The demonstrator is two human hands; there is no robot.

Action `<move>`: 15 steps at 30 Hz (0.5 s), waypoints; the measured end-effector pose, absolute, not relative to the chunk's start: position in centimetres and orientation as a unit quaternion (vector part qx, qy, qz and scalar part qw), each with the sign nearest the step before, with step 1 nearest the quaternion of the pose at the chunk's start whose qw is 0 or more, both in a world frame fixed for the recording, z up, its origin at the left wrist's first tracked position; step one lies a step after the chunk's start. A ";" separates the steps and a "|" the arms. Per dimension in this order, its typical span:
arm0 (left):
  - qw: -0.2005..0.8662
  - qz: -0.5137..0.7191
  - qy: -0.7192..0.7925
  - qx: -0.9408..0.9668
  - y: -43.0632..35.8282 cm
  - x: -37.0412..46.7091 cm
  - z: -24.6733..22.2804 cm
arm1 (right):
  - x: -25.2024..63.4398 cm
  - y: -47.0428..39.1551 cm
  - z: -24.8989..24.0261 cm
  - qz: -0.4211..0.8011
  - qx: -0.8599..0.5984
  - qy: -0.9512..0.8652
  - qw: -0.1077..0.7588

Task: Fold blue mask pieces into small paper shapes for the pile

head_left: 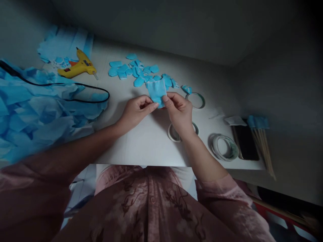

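Note:
Between my two hands is a small blue piece of thin mask-like fabric (pixel 156 90), held up above the table. My left hand (pixel 137 109) pinches its lower left corner between thumb and fingers. On the lower right edge, the thumb of my right hand (pixel 179 109) presses the fabric against the fingers behind it. The fingertips behind the fabric are partly hidden. Just beyond lie many small cut blue pieces (pixel 138 71) in a loose pile. Under my right wrist a tape roll (pixel 174 134) lies flat, partly covered by the hand.
A yellow glue gun (pixel 83 64) lies at the back left, before stacked blue masks (pixel 68 38). Blue fabric scraps (pixel 37 114) heap at the left under a black cable (pixel 88 86). Rightward are a tape ring (pixel 198 101), stacked tape rolls (pixel 224 148), a dark phone (pixel 246 143) and blue-topped sticks (pixel 263 144).

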State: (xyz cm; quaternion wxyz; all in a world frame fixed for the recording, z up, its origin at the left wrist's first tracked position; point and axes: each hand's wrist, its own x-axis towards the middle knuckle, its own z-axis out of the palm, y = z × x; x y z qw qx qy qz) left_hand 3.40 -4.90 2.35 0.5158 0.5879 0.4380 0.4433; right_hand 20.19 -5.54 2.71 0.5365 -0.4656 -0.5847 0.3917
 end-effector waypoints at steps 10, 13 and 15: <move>0.519 0.441 0.448 0.579 -4.7 3.5 2.4 | 20.4 -5.6 2.5 0.384 -0.464 -0.595 0.533; 0.519 0.443 0.448 0.578 -4.7 3.5 2.3 | 20.4 -5.4 2.6 0.413 -0.459 -0.565 0.547; 0.523 0.447 0.447 0.571 -4.7 3.4 2.2 | 20.5 -5.1 2.6 0.433 -0.460 -0.544 0.553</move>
